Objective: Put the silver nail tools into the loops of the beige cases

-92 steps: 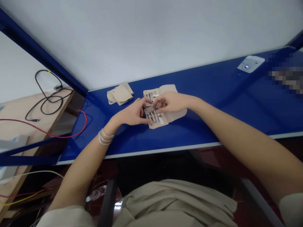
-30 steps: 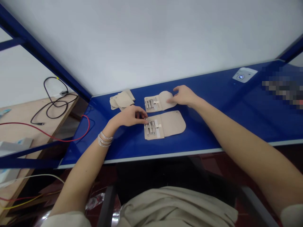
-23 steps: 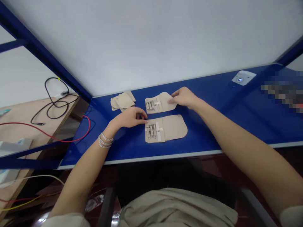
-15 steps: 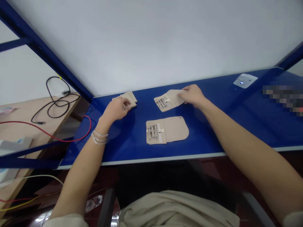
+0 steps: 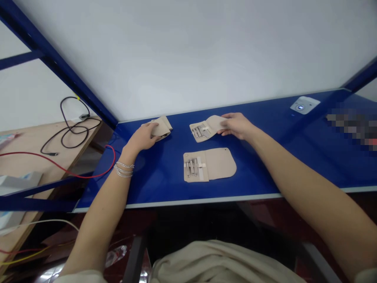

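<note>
A person's right hand closes on the rounded flap of a beige manicure pouch at about 1 o'clock, the fingertips pinching the flap near its edge. At 11 o'clock, the left hand, silver bracelets at its wrist, lies over a folded stack of beige pouches, fingers half curled; whether they grip or merely rest cannot be told. A third pouch lies flat and open at 12 o'clock, apart from both hands, steel manicure tools lined up in its loops.

A light pinch at the flap's edge is the sound handling here, leaving the tools seated, while flat fingers keep a stack square.

All of it sits on a glossy blue tabletop backed by a white panel — a small white pad glows blue at 2 o'clock. At 10 o'clock, a black cable and a red wire run near a wooden bench.
</note>
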Tool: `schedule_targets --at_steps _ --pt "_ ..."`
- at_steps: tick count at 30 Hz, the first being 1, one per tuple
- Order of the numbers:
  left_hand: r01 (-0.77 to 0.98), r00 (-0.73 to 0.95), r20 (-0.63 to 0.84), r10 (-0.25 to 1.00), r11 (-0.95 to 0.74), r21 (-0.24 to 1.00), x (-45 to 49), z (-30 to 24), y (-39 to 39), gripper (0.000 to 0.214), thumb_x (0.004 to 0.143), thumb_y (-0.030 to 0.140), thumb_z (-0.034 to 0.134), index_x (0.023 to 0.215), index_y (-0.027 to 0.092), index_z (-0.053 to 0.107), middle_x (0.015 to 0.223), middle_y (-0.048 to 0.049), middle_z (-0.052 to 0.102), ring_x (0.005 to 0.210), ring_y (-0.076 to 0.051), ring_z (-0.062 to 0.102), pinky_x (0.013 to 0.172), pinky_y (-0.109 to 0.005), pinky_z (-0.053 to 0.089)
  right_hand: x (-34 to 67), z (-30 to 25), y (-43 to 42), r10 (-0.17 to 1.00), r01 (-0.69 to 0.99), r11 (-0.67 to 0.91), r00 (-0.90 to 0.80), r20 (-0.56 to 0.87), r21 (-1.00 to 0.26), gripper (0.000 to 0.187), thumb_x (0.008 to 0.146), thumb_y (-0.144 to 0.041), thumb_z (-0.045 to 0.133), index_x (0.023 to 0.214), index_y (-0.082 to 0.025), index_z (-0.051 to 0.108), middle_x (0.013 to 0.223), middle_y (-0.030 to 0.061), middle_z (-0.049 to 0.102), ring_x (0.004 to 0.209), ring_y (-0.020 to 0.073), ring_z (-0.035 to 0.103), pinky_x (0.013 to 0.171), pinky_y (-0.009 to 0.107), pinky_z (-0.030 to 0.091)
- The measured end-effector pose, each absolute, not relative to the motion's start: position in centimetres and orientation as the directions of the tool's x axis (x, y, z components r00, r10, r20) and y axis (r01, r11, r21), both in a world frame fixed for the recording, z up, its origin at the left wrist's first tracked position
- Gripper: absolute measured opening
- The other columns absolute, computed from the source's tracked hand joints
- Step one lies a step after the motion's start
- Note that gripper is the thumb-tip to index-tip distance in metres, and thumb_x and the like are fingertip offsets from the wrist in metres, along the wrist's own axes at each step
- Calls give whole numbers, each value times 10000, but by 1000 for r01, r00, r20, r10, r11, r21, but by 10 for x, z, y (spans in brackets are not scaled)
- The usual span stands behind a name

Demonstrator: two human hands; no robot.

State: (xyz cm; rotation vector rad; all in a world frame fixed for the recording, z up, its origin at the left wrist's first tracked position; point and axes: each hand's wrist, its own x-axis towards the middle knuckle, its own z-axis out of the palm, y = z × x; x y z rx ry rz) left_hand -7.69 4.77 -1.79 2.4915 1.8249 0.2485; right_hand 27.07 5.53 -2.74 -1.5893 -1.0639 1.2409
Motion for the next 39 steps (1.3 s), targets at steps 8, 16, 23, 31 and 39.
schedule_targets --at_steps 8,16,23,31,39 --pt "918 341 155 927 -364 158 -76 -12 51 504 974 343 363 1306 71 626 1319 -165 636 1243 -292 563 1090 -422 418 259 -26 48 959 87 -284 47 -280 -955 595 802 2 520 1390 -53 447 768 101 673 563 182 683 477 273 578" --pt "818 494 202 846 -531 221 -49 4 23 389 818 276 590 1174 153 686 1216 -127 648 1129 -277 592 1026 -432 452 268 -23 46 996 506 -94 48 -81 -857 724 785 -135 638 1463 -151 386 914 106 674 656 225 689 639 414 605" --pt "659 682 -85 726 -561 502 -4 2 -7 713 634 638 778 1157 170 652 1034 -87 656 880 -223 605 751 -325 491 281 8 23 857 850 3 -273 -436 -527 645 581 -464 868 1107 -200 603 782 72 717 649 231 671 582 342 533" --pt "751 607 -195 770 -477 457 5 -7 -10 665 544 594 828 1021 189 603 977 -66 590 824 -223 570 693 -319 448 266 13 16 698 738 377 -624 -352 -559 214 702 -408 735 716 -198 694 724 29 685 673 180 602 597 295 413" --pt "568 416 -151 897 -127 813 -6 -14 7 702 574 368 880 1130 195 487 791 0 654 694 -185 622 622 -313 488 250 -4 20 964 433 92 -266 -29 -897 226 778 -392 680 899 -201 671 922 55 701 793 190 615 651 282 463"
